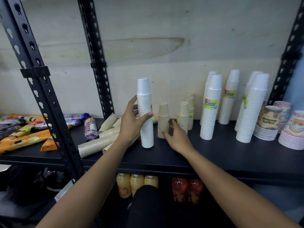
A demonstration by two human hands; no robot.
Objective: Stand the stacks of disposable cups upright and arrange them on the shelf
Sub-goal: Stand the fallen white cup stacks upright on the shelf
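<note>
A tall white cup stack stands upright on the black shelf, and my left hand is wrapped around its middle. My right hand lies low on the shelf with fingers spread, its fingertips touching the base of a short beige cup stack. Two more short beige stacks stand behind it. Several beige stacks lie on their sides at the left of the shelf. Several tall white stacks stand upright to the right.
Printed patterned cup stacks sit at the far right. Black slotted uprights frame the bay. Snack packets fill the shelf to the left. Drink bottles stand on the shelf below.
</note>
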